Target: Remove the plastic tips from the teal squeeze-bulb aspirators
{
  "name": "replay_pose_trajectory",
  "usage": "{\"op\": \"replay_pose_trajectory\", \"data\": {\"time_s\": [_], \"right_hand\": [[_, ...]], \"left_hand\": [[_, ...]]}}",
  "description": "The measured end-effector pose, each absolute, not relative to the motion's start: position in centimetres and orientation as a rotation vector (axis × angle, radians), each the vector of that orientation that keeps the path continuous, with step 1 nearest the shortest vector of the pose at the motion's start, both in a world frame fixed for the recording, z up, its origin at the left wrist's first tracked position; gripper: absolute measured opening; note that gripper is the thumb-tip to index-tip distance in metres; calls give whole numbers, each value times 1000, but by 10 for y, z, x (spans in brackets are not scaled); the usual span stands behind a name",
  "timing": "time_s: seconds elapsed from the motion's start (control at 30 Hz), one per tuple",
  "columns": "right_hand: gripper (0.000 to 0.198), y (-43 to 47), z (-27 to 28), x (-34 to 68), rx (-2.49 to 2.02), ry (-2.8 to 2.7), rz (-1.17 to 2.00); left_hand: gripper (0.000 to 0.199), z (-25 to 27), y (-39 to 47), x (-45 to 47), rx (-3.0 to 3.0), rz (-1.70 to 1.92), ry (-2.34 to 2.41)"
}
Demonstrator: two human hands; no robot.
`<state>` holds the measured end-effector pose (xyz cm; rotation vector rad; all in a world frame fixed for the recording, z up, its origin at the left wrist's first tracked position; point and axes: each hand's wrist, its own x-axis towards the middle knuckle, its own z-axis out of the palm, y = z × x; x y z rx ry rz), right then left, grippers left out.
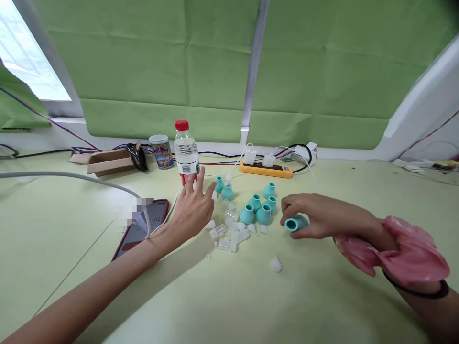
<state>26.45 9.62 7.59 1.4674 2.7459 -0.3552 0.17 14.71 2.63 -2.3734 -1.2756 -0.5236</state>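
Note:
My right hand [308,212] grips a turquoise rubber bulb [303,221] between thumb and fingers, its round opening tilted towards me. Fingers spread, my left hand [193,203] hovers near two turquoise bulbs [227,192] and a bottle, with nothing in it. Between the hands stands a group of several more turquoise bulbs [264,215], necks up. In front of them lie clear plastic tubes [227,245] and small white cone tips [263,229]. A white teardrop-shaped piece [276,264] rests apart, closer to me. A tiny white ring [208,256] lies left of it.
Behind my left hand stand a red-capped water bottle [186,150] and a can [161,152]. A phone [143,227] lies under a white cable [89,178] at left. An orange power strip [265,169] with chargers and an open cardboard box [111,162] sit at the back.

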Motion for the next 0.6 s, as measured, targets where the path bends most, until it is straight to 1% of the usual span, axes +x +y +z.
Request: {"op": "replay_pose_trajectory", "data": {"time_s": [0.07, 0.2, 0.3, 0.4, 0.5, 0.6], "right_hand": [[23, 108, 75, 278, 1585, 2640, -323], [35, 132, 64, 290, 1794, 2469, -313], [37, 146, 53, 296, 1783, 2449, -419], [40, 155, 44, 303, 1766, 2470, -523], [40, 161, 40, 309, 1787, 2478, -493], [36, 165, 37, 311, 1826, 2536, -417]], "left_hand": [[34, 24, 149, -1, -2385, -363, -1317], [45, 25, 153, -6, -2398, -210, -1306], [47, 27, 155, -8, -2416, -223, -1285], [44, 28, 155, -8, -2426, -276, -1270], [37, 32, 150, -7, -2407, -354, -1234], [31, 38, 144, -6, -2412, -450, -1182]]}}
